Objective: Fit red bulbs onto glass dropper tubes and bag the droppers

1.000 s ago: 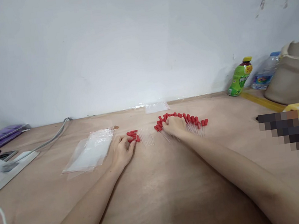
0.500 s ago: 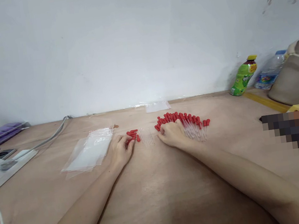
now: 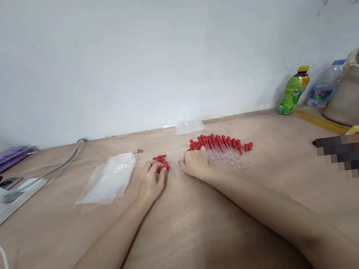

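Observation:
Between the thumb and fingers of my left hand [image 3: 151,181] is a red rubber dropper bulb [image 3: 166,165]. Loose red bulbs [image 3: 159,158] lie just beyond those fingertips. To the right, thin clear tubes [image 3: 174,164] lie side by side on the table. My right hand [image 3: 195,163] is closed over the right side of these tubes, and its fingertips are partly hidden, so what it grips cannot be made out. Right of it, assembled droppers [image 3: 230,145] with red bulbs and clear stems fan out in a curved row, partly behind that hand.
Clear plastic bags [image 3: 109,181] lie left of my left hand. A power strip [image 3: 25,192] with cables and a purple pack [image 3: 2,158] are farther left. At the back right stand a green bottle [image 3: 293,90], a water bottle [image 3: 324,89] and a beige container [image 3: 355,89] by the wall.
My right hand has moved left from the droppers to the loose tubes, uncovering more of the row. My left hand has shifted slightly right, with a red bulb at its fingertips.

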Motion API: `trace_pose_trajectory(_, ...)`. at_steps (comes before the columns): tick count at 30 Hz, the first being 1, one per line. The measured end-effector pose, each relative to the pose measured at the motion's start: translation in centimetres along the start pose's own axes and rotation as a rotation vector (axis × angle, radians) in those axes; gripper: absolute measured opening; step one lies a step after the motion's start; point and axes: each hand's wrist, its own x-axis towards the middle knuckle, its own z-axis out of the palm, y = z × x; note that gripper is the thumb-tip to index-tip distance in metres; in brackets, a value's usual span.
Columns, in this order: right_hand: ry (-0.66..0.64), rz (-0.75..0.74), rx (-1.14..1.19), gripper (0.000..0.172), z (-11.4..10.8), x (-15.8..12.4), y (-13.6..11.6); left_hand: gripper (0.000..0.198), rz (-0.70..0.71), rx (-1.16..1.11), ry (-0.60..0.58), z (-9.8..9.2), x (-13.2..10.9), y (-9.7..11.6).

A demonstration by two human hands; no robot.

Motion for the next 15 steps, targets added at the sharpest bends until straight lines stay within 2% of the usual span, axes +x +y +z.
trace_pose_trajectory(8, -0.098, 0.086, 0.020, 0.027, -0.2, 1.6, -1.1, 0.010, 0.008, -0.029, -0.058, -0.1, 0.0, 0.1)
trace_pose_trajectory(15, -0.074, 0.044, 0.041, 0.028, -0.9, 1.1, -0.5, 0.009, -0.007, -0.024, -0.094, -0.5, 0.0, 0.5)
